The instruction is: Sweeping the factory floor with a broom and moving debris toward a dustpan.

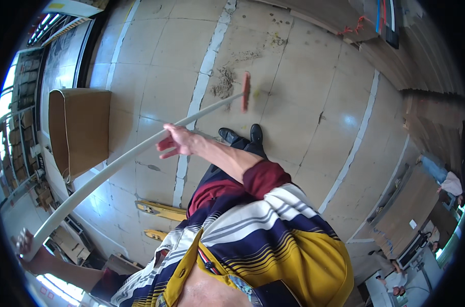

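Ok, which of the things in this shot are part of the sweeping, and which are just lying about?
In use:
broom, its red head on the floor
dirt pile beside the head
right hand on the mid handle
left hand at the handle's top end

Lying about:
cardboard box
yellow pallet-jack forks
stacked cardboard sheets

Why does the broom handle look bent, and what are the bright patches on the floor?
Head view: the fisheye lens bows the straight white broom handle and the floor's painted lines; the shiny tiles throw back glare from overhead light; the red broom head is slightly smeared by blur; the rim is black.
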Tool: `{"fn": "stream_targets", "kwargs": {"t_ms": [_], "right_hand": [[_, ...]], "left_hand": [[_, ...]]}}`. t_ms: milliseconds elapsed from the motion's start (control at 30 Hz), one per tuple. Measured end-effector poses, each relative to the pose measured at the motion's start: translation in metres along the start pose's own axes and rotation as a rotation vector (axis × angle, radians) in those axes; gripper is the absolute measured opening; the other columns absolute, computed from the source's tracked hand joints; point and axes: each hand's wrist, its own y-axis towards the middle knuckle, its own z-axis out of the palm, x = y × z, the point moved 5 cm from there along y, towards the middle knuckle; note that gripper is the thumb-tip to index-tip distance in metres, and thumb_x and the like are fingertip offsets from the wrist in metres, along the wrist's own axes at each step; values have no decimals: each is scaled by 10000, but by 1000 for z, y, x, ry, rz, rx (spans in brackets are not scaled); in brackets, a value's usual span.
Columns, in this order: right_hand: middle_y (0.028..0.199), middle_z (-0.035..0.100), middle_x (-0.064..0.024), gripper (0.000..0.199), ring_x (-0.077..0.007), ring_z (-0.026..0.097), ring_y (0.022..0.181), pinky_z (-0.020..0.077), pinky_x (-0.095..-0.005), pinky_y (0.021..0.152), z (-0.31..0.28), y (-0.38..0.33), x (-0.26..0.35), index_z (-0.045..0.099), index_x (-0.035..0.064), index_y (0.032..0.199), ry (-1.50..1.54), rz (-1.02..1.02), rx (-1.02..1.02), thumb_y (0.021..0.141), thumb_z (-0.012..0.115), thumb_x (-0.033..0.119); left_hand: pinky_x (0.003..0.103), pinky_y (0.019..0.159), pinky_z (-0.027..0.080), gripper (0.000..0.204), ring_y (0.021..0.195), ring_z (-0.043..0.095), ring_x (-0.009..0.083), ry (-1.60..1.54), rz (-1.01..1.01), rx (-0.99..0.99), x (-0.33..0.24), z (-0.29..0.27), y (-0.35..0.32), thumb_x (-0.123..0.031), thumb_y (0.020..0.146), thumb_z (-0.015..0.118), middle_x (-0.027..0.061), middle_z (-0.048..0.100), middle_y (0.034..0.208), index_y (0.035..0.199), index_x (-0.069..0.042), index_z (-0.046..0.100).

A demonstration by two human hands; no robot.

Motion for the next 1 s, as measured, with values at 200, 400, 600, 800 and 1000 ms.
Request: {"fn": "stream_targets", "kwargs": {"t_ms": [200, 400, 600, 800, 1000], "right_hand": [[721, 578, -112, 447, -200, 578, 669, 541, -461, 658, -99, -40, 40, 555, 22, 849, -118, -5, -398, 907, 286, 374], [742, 551, -124, 417, -224, 574, 699, 540, -488, 678, -72, 50, -9, 537, -11, 894, -67, 173, -259, 904, 292, 326], [749, 563, -117, 402, -227, 583, 679, 540, -475, 693, -3, 67, -32, 546, -17, 885, -74, 272, -127, 919, 321, 314], [733, 571, -128, 407, -234, 584, 649, 543, -461, 651, -31, -2, 4, 565, 7, 833, -128, 176, -303, 902, 337, 337], [754, 551, -140, 333, -274, 563, 716, 525, -498, 689, -201, -118, 99, 522, -3, 860, 46, -147, -721, 863, 376, 297]], "left_hand": [[482, 967, 304, 236, 869, 461, 272, 200, -156, 47, 110, 9, -47, -236, 881, 428, 81, 460, 745, 728, -66, 490], [495, 933, 340, 277, 864, 498, 295, 280, -165, -108, 73, -2, -72, -278, 903, 413, 91, 516, 748, 731, -75, 492], [467, 972, 313, 372, 929, 511, 320, 314, -136, -55, -2, -67, -71, -322, 880, 410, 164, 540, 845, 843, 25, 539], [476, 980, 309, 296, 873, 473, 290, -141, -149, 163, 46, -38, -59, -284, 849, 445, 115, 444, 781, 760, -2, 440], [459, 876, 378, 326, 893, 523, 315, 173, -251, 216, 211, 74, -85, -316, 892, 350, 164, 554, 832, 809, -21, 464]]}}
